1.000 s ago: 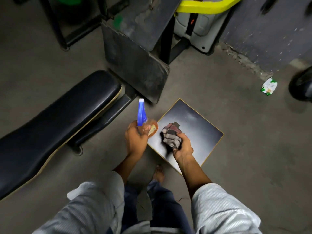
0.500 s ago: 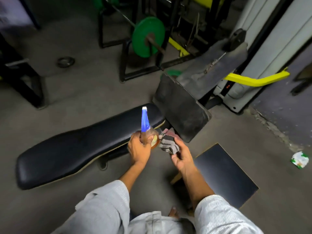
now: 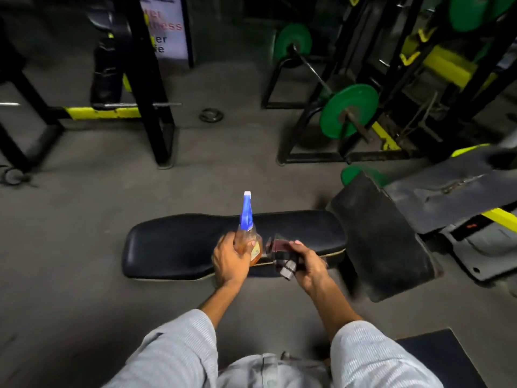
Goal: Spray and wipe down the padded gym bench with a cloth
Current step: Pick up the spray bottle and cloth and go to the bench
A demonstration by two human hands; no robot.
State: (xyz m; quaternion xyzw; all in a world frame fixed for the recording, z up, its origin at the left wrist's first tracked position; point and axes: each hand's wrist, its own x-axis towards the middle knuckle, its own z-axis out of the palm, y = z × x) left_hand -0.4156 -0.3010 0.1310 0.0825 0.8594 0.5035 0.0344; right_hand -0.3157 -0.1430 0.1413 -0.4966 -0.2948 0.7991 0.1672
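A lit sign (image 3: pixel 167 26) standing against the far wall carries the only lettering: red letters ending in "ess" and, below, dark letters ending in "er", the rest hidden behind a black rack post (image 3: pixel 142 79). The label (image 3: pixel 256 249) on the spray bottle (image 3: pixel 247 236) is too blurred to read.

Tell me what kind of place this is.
Almost certainly a gym weight room: a padded bench on the floor, green weight plates on a barbell, and black-and-yellow steel racks around them.

Grey floor (image 3: pixel 84 233) — bench (image 3: pixel 173 245), seemingly bare.
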